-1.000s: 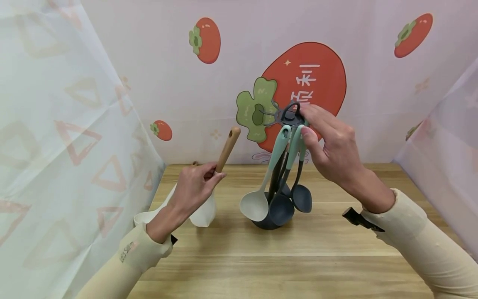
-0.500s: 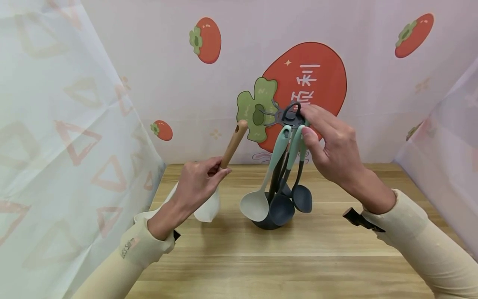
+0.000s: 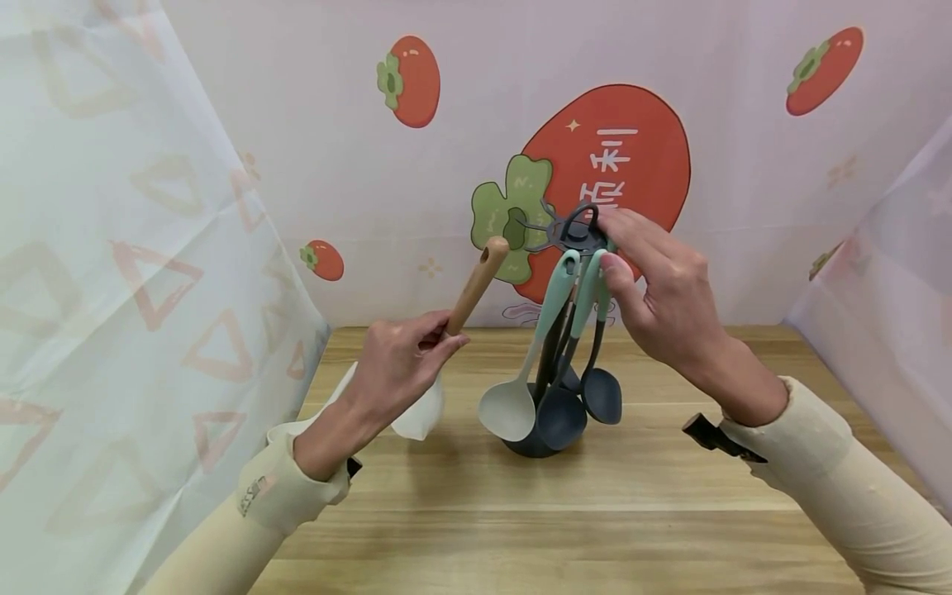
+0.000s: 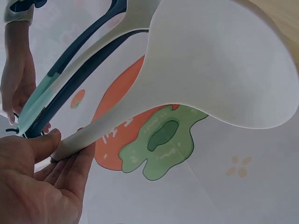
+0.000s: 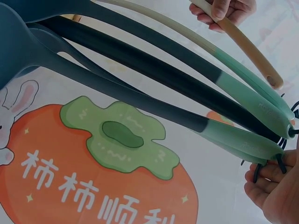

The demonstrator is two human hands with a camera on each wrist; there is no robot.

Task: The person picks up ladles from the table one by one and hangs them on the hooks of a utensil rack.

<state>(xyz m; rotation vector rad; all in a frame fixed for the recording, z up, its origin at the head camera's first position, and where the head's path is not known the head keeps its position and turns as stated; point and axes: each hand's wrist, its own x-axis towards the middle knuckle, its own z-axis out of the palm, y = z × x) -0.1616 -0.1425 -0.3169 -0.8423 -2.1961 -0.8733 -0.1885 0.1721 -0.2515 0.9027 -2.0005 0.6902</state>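
Observation:
My left hand [image 3: 394,364] pinches a white spatula [image 4: 210,60] where its wooden handle [image 3: 479,285] meets the white neck. The spatula's broad head hangs down, partly behind the hand in the head view. To its right stands a dark utensil rack [image 3: 576,235] with a hook crown and a round base [image 3: 534,448]. My right hand [image 3: 662,289] grips the crown's right side, thumb by a mint handle. A pale ladle [image 3: 507,411], a dark blue ladle [image 3: 561,417] and another dark spoon-like utensil [image 3: 602,395] hang from it. Hooks on the crown's left side carry nothing.
Another white utensil [image 3: 297,426] lies on the wooden table [image 3: 521,529] at the left, mostly hidden behind the left forearm. A printed cloth wall [image 3: 260,99] rises behind the table, with cloth on both sides.
My left hand has moved slightly right with the spatula, and the wooden handle leans more to the right, nearer the rack. The right hand and rack have not moved.

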